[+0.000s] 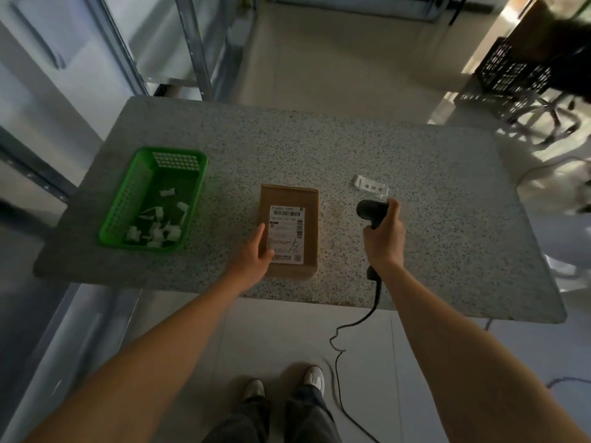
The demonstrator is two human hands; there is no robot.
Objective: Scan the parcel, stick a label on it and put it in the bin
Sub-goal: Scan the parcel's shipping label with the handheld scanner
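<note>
on the speckled grey stone table [415, 161], the flat brown cardboard parcel [308, 199] lay near the front edge, middle, white shipping label with barcodes [289, 228] facing up. my left hand [257, 255] rested flat on the parcel's near-left corner, fingers spread loose and partly over the label, not gripping anything. my right hand [383, 235] was wrapped tight round the handle of the black handheld barcode scanner [367, 211], just right of the parcel, its head pointed left toward the parcel, its black cable [355, 324] hanging off the table edge to the floor. strip of white printed stickers [372, 186] lay just behind the scanner. green slotted plastic basket [128, 199] sat on the left of the table, well apart from the parcel, with crumpled white paper scraps [156, 225] inside. couldn't tell if the scanner touched the table.
</note>
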